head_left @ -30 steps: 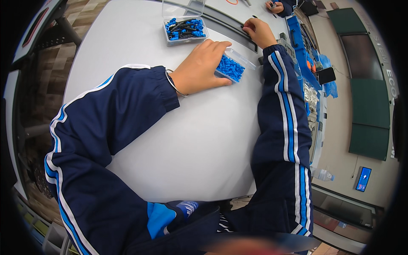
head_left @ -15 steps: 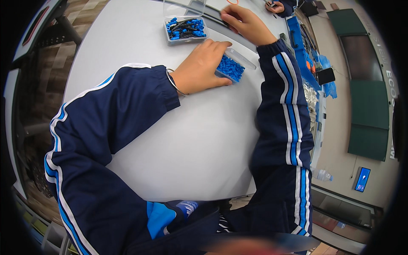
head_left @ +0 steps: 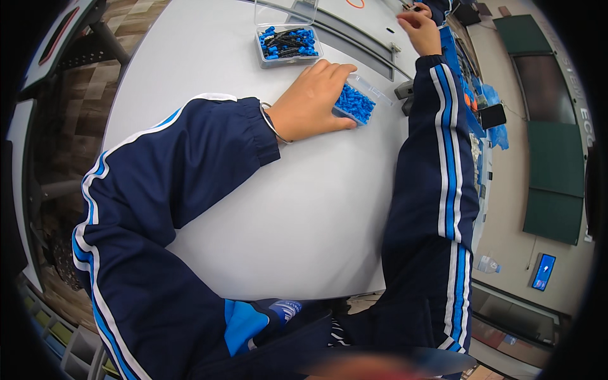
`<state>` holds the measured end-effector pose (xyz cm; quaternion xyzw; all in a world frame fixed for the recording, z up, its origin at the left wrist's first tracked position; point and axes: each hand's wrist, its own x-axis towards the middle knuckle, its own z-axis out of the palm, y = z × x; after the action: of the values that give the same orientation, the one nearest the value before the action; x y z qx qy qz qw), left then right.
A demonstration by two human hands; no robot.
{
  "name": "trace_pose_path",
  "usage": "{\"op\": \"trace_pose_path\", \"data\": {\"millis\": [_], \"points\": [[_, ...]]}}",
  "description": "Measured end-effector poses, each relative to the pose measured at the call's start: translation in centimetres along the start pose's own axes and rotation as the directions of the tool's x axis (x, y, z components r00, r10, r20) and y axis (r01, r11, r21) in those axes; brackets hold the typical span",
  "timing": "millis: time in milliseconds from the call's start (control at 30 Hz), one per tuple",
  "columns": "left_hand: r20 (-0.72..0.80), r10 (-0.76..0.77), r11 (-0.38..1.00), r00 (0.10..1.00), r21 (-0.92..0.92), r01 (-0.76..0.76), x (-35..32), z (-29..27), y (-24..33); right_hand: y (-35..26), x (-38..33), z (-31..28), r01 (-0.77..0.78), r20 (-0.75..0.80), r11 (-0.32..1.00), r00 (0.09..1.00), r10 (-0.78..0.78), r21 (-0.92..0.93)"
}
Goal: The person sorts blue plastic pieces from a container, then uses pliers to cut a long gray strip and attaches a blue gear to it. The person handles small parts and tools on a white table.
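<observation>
- Bracing the small box (head_left: 345, 114) of blue pegs (head_left: 356, 103), the left grip (head_left: 310, 98) was grasping its left end, thumb near and fingers far, probably so it would not slide.
- Its transparent lid (head_left: 372, 90) lay open beyond the box, right of that grip's fingertips, leaving the pegs reachable from above.
- Farther out and right of the left grip, the right grip (head_left: 421, 31) had its fingers drawn together near a co-worker's hand (head_left: 423, 7); I could not tell whether it pinched anything.
- Just beyond the left grip stood a larger box (head_left: 290, 62) of blue and black parts, open, presumably for easy picking.
- A grey frame (head_left: 373, 60) bounded the room past both boxes; grey blocks (head_left: 404, 90) narrowed it beside the right sleeve (head_left: 415, 183).
- Nearer than the left grip, the white desk (head_left: 285, 209) spread between the forearms to its near edge.
</observation>
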<state>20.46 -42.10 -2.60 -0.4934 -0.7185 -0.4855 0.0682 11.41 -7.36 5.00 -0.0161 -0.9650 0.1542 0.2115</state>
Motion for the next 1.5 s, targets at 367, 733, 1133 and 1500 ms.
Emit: {"op": "trace_pose_path", "data": {"millis": [367,733,1133,1500], "points": [[0.002,0.008,1.0,1.0,0.021,-0.009,0.2,-0.1,0.2,3.6,0.1,4.8,-0.15,0.041,0.963,0.986,0.163,-0.222],[0.016,0.008,1.0,1.0,0.011,-0.008,0.2,-0.2,0.2,-3.1,0.1,2.4,0.087,0.238,0.98,0.963,-0.128,0.177],[0.008,-0.004,1.0,1.0,0.018,0.004,0.2,-0.3,0.3,-19.9,-3.5,-0.2,0.212,0.374,0.882,0.845,-0.382,0.421],[0.026,-0.001,1.0,1.0,0.011,0.001,0.2,0.0,0.0,-20.5,-6.0,3.7,0.57,0.136,0.785,0.781,-0.609,0.242]]}}
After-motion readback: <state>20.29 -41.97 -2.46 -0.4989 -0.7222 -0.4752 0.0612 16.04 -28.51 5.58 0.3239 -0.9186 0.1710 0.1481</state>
